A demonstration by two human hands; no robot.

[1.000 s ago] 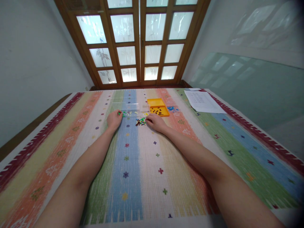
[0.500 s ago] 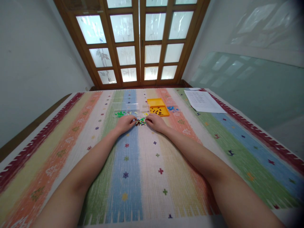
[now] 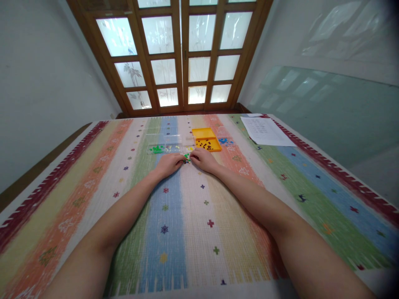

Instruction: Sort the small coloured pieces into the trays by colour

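A small pile of mixed-colour small pieces, green, dark and other colours, lies on the tablecloth between my two hands. My left hand rests at the pile's left side, its fingers bent together and covering part of it. From the right, my right hand touches the pile with its fingers curled and pinched. Anything between the fingertips is too small to make out. Just behind the hands stands an open yellow box with dark brown pieces in it. To its left, green pieces lie in a clear box.
Another clear box holds pale pieces, and yellow pieces lie beside the yellow box. Blue pieces are to its right. Printed paper lies at the far right. A striped tablecloth covers the table; beyond are wood-framed glass doors.
My left hand has moved right, over the left part of the pile and closer to my right hand. Less of the pile shows. My right hand stays nearly in place.
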